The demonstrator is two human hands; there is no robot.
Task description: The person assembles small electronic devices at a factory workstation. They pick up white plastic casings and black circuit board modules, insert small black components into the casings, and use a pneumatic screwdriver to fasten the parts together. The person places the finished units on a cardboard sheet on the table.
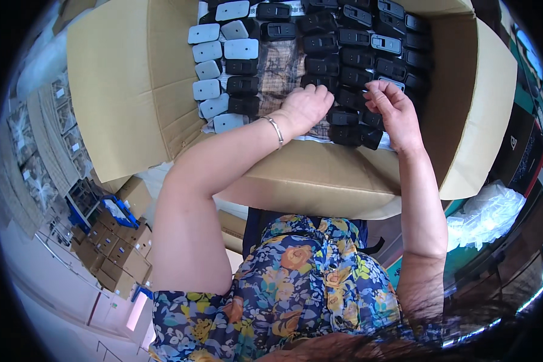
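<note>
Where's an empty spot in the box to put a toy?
The brown paper has a bare strip: black parts border its left, right and top, and your left hand is at its lower end. It's crowded on the box's right side, around your right hand, and far left, where pale parts line up.

Paper [280, 67] inside open carton [320, 178]: printed lines, too small to read. Dark panel [520, 158], right: white diamond-shaped mark. No text legible elsewhere.
</note>
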